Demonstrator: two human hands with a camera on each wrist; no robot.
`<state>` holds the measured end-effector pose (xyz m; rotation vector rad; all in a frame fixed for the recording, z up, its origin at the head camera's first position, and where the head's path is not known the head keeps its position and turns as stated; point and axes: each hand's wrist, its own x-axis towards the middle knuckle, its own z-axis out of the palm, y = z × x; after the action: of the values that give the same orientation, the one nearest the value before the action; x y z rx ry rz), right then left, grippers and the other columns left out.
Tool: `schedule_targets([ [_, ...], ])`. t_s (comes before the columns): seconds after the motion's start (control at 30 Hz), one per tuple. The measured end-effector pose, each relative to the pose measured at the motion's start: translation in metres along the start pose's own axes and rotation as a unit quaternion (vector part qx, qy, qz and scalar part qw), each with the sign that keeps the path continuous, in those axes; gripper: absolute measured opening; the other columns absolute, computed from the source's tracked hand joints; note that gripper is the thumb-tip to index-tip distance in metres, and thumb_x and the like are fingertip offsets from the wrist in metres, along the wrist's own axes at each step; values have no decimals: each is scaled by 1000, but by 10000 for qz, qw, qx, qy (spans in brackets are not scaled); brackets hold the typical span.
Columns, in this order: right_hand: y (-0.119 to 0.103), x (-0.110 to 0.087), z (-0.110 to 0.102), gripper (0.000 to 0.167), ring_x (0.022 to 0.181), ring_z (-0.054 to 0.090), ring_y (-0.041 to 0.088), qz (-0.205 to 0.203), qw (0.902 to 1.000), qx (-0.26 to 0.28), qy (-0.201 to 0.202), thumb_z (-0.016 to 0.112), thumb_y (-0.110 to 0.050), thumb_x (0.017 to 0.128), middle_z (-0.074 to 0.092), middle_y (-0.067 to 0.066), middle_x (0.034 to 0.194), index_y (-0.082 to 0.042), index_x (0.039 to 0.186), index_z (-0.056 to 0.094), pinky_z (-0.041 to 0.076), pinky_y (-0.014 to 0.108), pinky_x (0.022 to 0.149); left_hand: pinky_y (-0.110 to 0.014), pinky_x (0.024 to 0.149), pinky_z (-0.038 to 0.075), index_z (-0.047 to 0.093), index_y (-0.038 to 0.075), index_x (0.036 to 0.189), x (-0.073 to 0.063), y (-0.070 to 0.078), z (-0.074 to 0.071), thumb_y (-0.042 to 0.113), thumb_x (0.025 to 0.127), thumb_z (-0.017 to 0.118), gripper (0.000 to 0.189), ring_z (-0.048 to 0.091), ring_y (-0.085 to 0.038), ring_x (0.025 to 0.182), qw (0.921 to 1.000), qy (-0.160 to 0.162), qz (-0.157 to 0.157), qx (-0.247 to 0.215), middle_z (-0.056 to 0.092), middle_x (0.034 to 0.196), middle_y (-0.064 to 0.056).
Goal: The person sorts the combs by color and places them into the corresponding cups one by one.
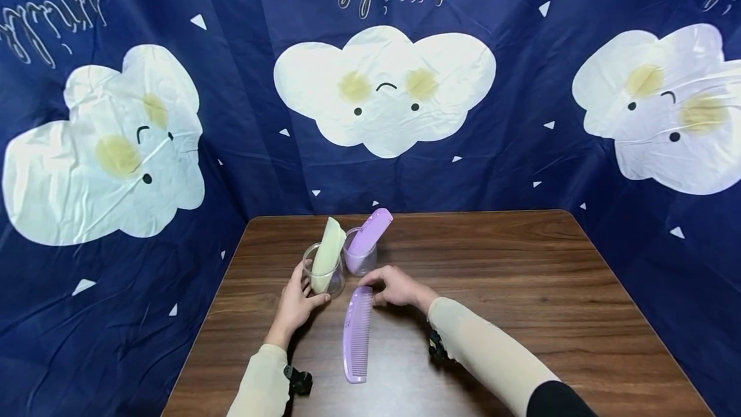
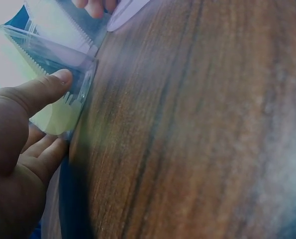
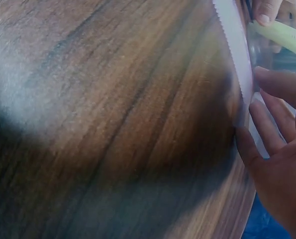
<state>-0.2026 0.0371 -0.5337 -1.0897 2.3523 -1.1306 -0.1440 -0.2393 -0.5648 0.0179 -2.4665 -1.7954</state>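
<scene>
My left hand (image 1: 296, 304) holds a clear plastic cup (image 1: 337, 283) from its left side, thumb in front and fingers around the far side. In that cup leans a pale green comb (image 1: 328, 256), tilted to the right. A purple comb (image 1: 356, 336) lies on the table between my hands, its teeth to the right. At its far end is my right hand (image 1: 396, 285), thumb and fingers spread loosely about the tip. In the right wrist view, the thumb and fingers (image 3: 264, 124) stay apart beside the comb's end (image 3: 241, 74).
Behind the held cup stands a second clear cup (image 1: 361, 264) with another purple comb (image 1: 372, 231) leaning right in it. The brown wooden table (image 1: 492, 262) is bordered by a dark blue cloth (image 1: 521, 172) printed with white clouds at the back and sides.
</scene>
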Motion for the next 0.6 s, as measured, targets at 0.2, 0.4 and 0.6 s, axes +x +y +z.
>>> schedule_targets([
  [0.2, 3, 1, 4, 49, 116, 66, 25, -20, 9998, -177, -111, 81, 6, 77, 74, 6, 123, -7, 124, 74, 54, 45, 107, -52, 120, 39, 30, -5, 153, -7, 24, 0, -17, 75, 80, 94, 36, -50, 145, 10000, -65, -63, -7, 31, 160, -33],
  [0.4, 5, 6, 9, 53, 111, 66, 21, 22, 9987, -485, -170, 85, 3, 74, 74, 0, 122, -14, 123, 75, 56, 38, 103, -48, 119, 41, 32, 2, 154, 2, -2, 2, -16, 73, 83, 97, 38, -47, 145, 9999, 90, -32, 32, 34, 160, -30],
  [0.6, 4, 7, 14, 59, 111, 64, 22, 49, 9981, -549, -273, 87, 1, 72, 73, -1, 124, -16, 127, 73, 53, 32, 102, -51, 119, 40, 31, -2, 153, -7, 18, 3, -17, 75, 81, 94, 37, -50, 144, 9999, 68, 0, 92, 32, 160, -32],
])
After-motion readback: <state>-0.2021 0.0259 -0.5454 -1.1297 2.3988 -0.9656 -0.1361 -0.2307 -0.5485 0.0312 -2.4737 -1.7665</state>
